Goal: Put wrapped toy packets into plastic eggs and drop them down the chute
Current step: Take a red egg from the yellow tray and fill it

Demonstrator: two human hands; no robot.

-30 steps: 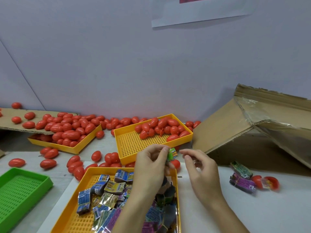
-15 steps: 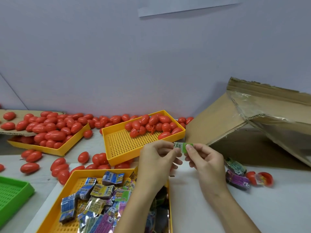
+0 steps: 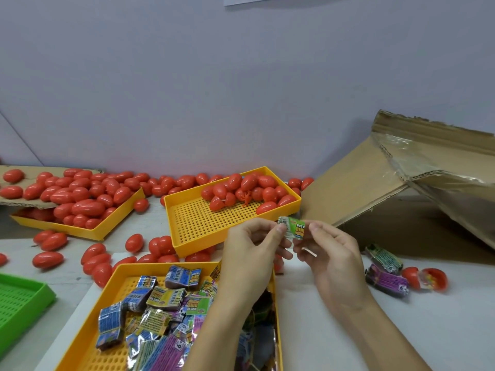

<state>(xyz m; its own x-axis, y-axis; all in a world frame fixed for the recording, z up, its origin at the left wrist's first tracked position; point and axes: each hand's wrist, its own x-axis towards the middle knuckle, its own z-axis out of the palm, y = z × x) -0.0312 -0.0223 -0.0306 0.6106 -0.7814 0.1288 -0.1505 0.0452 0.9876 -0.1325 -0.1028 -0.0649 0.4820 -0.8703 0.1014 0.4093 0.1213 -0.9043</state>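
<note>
Listing largest to smallest, with handling notes for the step judged in hand — readying one packet for an egg.

Cardboard chute: propped at the right of the counter, sloping flap lined with clear film; keep its mouth unobstructed.

Yellow tray of packets: nearest the person, heaped with wrapped toy packets.

Yellow tray of eggs: just behind, red plastic eggs bunched at its far end, within easy reach.

Left hand and right hand: raised between the trays, each pinching one end of the green packet with thumb and forefinger.

Green packet: held in the air, flat, printed face up. Advice — fold or squeeze it compact before reaching for an egg, so the halves can snap fully closed.

Open egg: lying beside two packets at right.
</note>
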